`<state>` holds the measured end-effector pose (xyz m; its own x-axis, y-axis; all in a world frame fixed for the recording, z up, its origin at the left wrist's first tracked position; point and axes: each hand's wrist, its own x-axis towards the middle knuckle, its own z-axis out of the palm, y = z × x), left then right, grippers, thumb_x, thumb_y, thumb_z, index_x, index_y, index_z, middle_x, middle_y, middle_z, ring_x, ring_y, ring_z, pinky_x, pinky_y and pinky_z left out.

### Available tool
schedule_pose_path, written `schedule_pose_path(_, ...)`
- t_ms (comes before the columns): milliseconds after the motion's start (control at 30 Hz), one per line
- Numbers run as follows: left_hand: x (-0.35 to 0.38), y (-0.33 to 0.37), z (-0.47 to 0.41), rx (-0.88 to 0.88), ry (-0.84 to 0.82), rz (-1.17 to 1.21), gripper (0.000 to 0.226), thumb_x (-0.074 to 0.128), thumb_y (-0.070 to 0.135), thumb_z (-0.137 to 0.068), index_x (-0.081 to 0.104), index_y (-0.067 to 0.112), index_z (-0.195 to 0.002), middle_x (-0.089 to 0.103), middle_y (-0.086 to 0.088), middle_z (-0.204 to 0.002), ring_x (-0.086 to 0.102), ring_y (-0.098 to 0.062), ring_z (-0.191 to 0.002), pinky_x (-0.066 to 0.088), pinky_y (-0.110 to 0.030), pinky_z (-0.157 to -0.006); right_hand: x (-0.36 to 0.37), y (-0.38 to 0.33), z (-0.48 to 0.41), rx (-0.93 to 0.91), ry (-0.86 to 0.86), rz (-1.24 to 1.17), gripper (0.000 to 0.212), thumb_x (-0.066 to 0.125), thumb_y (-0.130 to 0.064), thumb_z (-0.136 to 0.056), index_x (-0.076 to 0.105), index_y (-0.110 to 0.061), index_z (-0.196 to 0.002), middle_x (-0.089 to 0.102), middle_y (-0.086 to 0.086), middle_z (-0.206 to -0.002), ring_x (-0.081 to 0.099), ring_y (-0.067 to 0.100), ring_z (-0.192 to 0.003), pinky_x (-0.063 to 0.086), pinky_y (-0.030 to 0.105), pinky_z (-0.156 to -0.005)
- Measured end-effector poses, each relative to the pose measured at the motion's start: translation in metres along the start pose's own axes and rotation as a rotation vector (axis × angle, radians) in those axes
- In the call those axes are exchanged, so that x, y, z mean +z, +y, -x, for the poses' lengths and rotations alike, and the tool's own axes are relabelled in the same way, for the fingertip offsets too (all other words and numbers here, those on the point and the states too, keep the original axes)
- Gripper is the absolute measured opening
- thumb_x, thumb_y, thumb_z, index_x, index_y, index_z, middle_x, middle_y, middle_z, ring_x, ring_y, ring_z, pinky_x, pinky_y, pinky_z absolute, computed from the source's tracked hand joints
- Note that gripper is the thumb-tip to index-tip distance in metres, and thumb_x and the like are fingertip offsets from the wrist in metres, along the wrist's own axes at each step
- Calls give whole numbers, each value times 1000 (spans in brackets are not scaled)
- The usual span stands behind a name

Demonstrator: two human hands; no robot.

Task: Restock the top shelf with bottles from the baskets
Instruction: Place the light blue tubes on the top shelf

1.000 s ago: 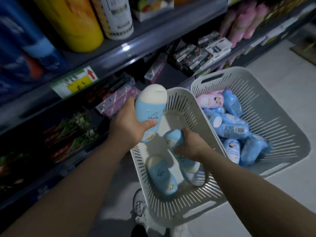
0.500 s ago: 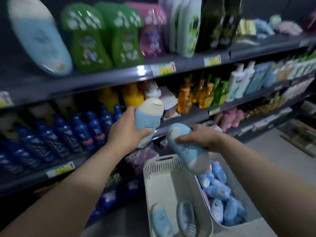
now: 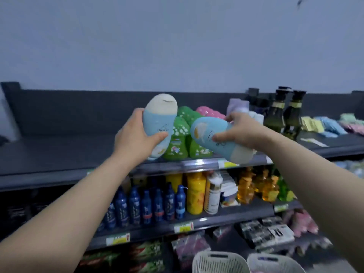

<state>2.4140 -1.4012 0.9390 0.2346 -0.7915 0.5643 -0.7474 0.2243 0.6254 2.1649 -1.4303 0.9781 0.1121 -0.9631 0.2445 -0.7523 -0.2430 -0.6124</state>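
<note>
Left hand (image 3: 136,138) wraps an upright blue bottle (image 3: 159,123), cap up. Right hand (image 3: 240,133) wraps a second bottle (image 3: 212,134), tilted cap-down. Both bottles are held in the air at the top shelf (image 3: 59,152) front edge, before green bottles (image 3: 178,140). Only the rims of the left basket (image 3: 218,262) and right basket (image 3: 273,263) show; contents hidden.

We are seeing dark blue bottles (image 3: 149,205) standing in a row on the middle shelf (image 3: 216,220), yellow bottles (image 3: 195,192) just beside them and amber bottles (image 3: 256,188) sitting farther right.

Blurry "Giving"-ish logo, upright blue btl (image 3: 157,123)
</note>
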Motion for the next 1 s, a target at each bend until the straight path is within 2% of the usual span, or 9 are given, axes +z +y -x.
schedule_pose_path(67, -19, -5, -22, -13, 77, -3, 54, 77, 41, -71, 46, 25, -113, 58, 9, -105, 58, -24, -102, 45, -36, -81, -1, -22, -20, -48, 46, 7, 45, 84, -33, -67, 60, -14, -100, 63, -4, -84, 57, 8, -68, 43, 23, -52)
schedule_pose_path(133, -32, -13, -44, -32, 127, 2, 53, 76, 39, -72, 47, 22, -113, 57, 8, -105, 58, -25, -103, 45, -37, -83, 2, -40, -43, -67, 56, -21, 40, 82, -33, -68, 64, -12, -96, 67, 3, -86, 61, 13, -68, 47, 25, -55)
schedule_pose_path(233, -43, -34, -80, -66, 154, -3, 52, 77, 39, -73, 46, 21, -112, 53, 10, -101, 57, -23, -101, 43, -35, -80, 10, -63, -82, 12, 41, -234, 34, 74, -29, -73, 62, -7, -97, 67, 9, -87, 64, 20, -66, 51, 27, -54)
schedule_pose_path(367, -40, -72, -127, -118, 143, -21, 53, 76, 40, -73, 45, 22, -113, 52, 10, -100, 55, -20, -94, 41, -33, -76, 28, -83, -137, 185, -55, -509, 43, 70, -19, -78, 54, -1, -114, 68, 16, -99, 68, 28, -77, 58, 40, -74)
schedule_pose_path(467, -31, -101, -161, -158, 113, -33, 54, 75, 40, -74, 45, 21, -115, 52, 10, -100, 53, -19, -90, 40, -32, -74, 48, -90, -175, 227, -95, -544, 47, 72, -15, -76, 53, 0, -116, 69, 18, -100, 70, 31, -83, 58, 45, -77)
schedule_pose_path(600, -15, -137, -203, -186, 65, -37, 53, 75, 40, -73, 46, 21, -113, 55, 9, -101, 54, -20, -89, 40, -32, -72, 72, -101, -223, 155, -43, -282, 55, 81, -34, -59, 62, -4, -101, 69, 14, -90, 69, 32, -78, 58, 43, -72)
schedule_pose_path(700, -4, -160, -230, -196, 30, -25, 52, 75, 40, -74, 47, 22, -114, 55, 10, -101, 54, -19, -90, 39, -32, -70, 91, -111, -256, 91, -95, -66, 42, 76, -35, -70, 66, -6, -99, 67, 10, -86, 64, 26, -69, 52, 32, -61)
schedule_pose_path(833, 13, -186, -258, -200, -13, -15, 51, 75, 41, -74, 47, 24, -112, 57, 11, -100, 55, -18, -89, 39, -31, -70, 125, -121, -295, 63, -221, 219, 50, 76, -47, -67, 67, -11, -102, 70, 6, -93, 68, 26, -85, 56, 38, -78)
schedule_pose_path(1000, 32, -217, -281, -193, -68, -27, 49, 76, 41, -74, 45, 26, -109, 58, 11, -99, 56, -18, -88, 39, -31, -69, 170, -123, -333, 50, -393, 424, 46, 72, -40, -67, 66, -12, -104, 70, 3, -97, 68, 23, -87, 57, 37, -79)
